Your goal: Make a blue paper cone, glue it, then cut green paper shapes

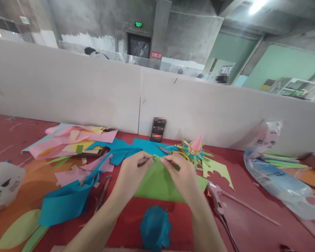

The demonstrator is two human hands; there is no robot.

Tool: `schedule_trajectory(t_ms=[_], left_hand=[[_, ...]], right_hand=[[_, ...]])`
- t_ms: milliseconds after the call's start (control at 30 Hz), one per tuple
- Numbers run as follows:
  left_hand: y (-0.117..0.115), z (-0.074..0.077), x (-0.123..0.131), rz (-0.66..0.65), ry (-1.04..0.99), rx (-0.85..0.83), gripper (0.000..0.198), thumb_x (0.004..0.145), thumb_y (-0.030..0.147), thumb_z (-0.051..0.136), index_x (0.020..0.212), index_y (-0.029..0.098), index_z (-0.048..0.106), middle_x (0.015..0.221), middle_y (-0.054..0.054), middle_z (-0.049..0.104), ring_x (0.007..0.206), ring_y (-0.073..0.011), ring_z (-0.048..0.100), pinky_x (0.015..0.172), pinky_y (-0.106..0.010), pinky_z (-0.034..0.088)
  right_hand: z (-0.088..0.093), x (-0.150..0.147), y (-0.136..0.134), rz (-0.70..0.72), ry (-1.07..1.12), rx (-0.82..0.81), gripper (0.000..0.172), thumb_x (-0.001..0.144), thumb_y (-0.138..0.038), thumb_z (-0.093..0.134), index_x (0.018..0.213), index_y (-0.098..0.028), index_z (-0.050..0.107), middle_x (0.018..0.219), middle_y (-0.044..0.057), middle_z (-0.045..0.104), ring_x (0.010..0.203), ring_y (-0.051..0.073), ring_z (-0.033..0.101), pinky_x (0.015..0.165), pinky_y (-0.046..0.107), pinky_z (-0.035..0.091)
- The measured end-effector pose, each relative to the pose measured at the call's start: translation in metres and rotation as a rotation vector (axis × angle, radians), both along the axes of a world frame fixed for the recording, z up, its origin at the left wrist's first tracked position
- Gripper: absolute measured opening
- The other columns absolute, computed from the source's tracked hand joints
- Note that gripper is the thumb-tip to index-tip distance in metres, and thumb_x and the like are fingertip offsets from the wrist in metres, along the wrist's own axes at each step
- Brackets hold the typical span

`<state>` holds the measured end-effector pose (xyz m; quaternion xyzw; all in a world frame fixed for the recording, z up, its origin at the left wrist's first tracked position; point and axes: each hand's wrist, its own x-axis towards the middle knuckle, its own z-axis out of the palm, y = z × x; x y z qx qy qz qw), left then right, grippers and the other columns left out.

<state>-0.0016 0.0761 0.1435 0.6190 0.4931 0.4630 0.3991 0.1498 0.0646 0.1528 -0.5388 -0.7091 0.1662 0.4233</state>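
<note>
Both hands meet over a green paper sheet (160,187), their fingertips close together at its far edge. My left hand (135,171) is closed in a pinch there, with a small dark round spot at its fingertips that I cannot make out. My right hand (182,171) pinches the same edge, just to the right. On the red table between my forearms is a blue paper flower (155,227). Scissors (165,149) with a yellow handle lie partly hidden behind my right hand. A pink glue gun (215,199) rests right of the sheet.
Paper scraps (73,140) and a curled blue strip (64,203) spread over the left side. A phone (158,129) leans on the white partition (194,105). A pink cone ornament (196,144), cut-out yellow-green paper (217,171) and a plastic bag (278,182) lie right.
</note>
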Motion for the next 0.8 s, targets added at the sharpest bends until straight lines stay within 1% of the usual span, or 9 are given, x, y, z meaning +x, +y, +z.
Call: schedule_trajectory(t_ms=[100,200,300,367,433,500,633,733,800], left_hand=[[0.0,0.0,0.0,-0.012,0.02,0.018,0.021,0.076,0.034,0.047,0.069,0.017,0.057,0.068,0.0,0.062,0.066,-0.0143,0.057,0.058,-0.021,0.04],[0.001,-0.002,0.001,-0.033,0.058,0.018,0.022,0.076,0.036,0.046,0.072,0.017,0.056,0.063,0.001,0.057,0.059,-0.0124,0.051,0.053,-0.02,0.035],[0.004,-0.006,0.002,-0.05,0.146,0.011,0.024,0.075,0.039,0.049,0.065,0.018,0.05,0.05,0.005,0.04,0.048,-0.0091,0.037,0.046,-0.021,0.024],[0.007,-0.009,0.002,-0.058,0.189,0.035,0.029,0.074,0.041,0.05,0.057,0.017,0.043,0.048,0.006,0.028,0.047,-0.008,0.029,0.046,-0.021,0.019],[0.009,-0.011,0.0,-0.068,0.203,0.057,0.033,0.074,0.042,0.049,0.054,0.017,0.039,0.05,0.006,0.024,0.048,-0.0079,0.026,0.046,-0.022,0.018],[0.011,-0.012,-0.003,-0.082,0.204,0.06,0.033,0.073,0.042,0.05,0.054,0.017,0.04,0.051,0.005,0.025,0.049,-0.008,0.027,0.046,-0.021,0.018],[0.015,-0.014,-0.012,-0.093,0.181,0.059,0.032,0.071,0.044,0.052,0.057,0.017,0.046,0.05,0.005,0.033,0.048,-0.0081,0.031,0.045,-0.02,0.022],[0.018,-0.015,-0.017,-0.083,0.14,0.044,0.03,0.068,0.046,0.055,0.06,0.017,0.053,0.049,0.004,0.043,0.048,-0.0094,0.04,0.046,-0.02,0.028],[0.019,-0.015,-0.018,-0.081,0.104,0.033,0.029,0.067,0.046,0.057,0.063,0.017,0.057,0.051,0.002,0.051,0.051,-0.0119,0.048,0.047,-0.021,0.034]], right_hand=[[-0.001,0.002,0.001,0.012,-0.016,-0.017,0.028,0.083,-0.039,0.046,0.075,-0.021,0.066,0.078,0.001,0.067,0.074,0.015,0.06,0.071,0.025,0.044],[-0.006,0.004,0.004,-0.034,0.015,0.002,0.028,0.082,-0.039,0.047,0.077,-0.021,0.067,0.079,0.001,0.068,0.073,0.016,0.061,0.069,0.024,0.044],[-0.01,0.006,0.01,-0.115,0.078,0.05,0.03,0.081,-0.042,0.048,0.077,-0.019,0.067,0.081,0.003,0.069,0.073,0.017,0.061,0.068,0.025,0.045],[-0.013,0.008,0.014,-0.156,0.12,0.063,0.032,0.08,-0.044,0.048,0.076,-0.018,0.067,0.078,0.003,0.068,0.071,0.016,0.06,0.066,0.024,0.045],[-0.015,0.011,0.017,-0.205,0.165,0.08,0.034,0.08,-0.045,0.048,0.076,-0.017,0.067,0.075,0.003,0.068,0.068,0.016,0.06,0.064,0.024,0.045],[-0.017,0.015,0.02,-0.271,0.211,0.11,0.035,0.079,-0.046,0.048,0.077,-0.017,0.067,0.076,0.004,0.068,0.068,0.016,0.059,0.064,0.025,0.045],[-0.019,0.025,0.024,-0.386,0.279,0.158,0.038,0.077,-0.048,0.049,0.082,-0.015,0.067,0.077,0.005,0.067,0.068,0.016,0.059,0.063,0.025,0.044],[-0.02,0.032,0.026,-0.447,0.317,0.184,0.036,0.077,-0.048,0.05,0.082,-0.017,0.067,0.079,0.005,0.067,0.07,0.016,0.058,0.064,0.025,0.043],[-0.022,0.035,0.027,-0.476,0.336,0.19,0.035,0.076,-0.048,0.052,0.08,-0.017,0.067,0.081,0.004,0.068,0.071,0.016,0.059,0.066,0.025,0.043]])
